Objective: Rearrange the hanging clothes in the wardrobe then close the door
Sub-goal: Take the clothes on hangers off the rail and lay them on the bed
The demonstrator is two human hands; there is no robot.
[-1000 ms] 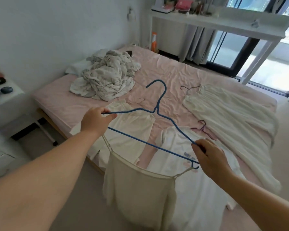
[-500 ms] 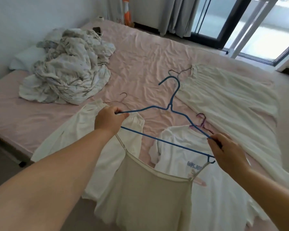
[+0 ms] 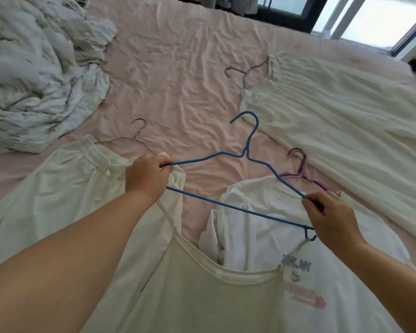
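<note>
left hand (image 3: 146,179) and right hand (image 3: 328,218) each grasp an end of the blue hanger (image 3: 226,182) above the bed (image 3: 178,75), its strappy top (image 3: 202,292) dangling: light, floppy, likely to slip off, so best held at the stiff wire ends.

Blue hanger (image 3: 235,208) held level, cream camisole (image 3: 202,296) hanging.

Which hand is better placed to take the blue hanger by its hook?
Right, probably. The right hand could let go while the left hand grips the blue hanger. The hook curves between them, no clear advantage.
</note>
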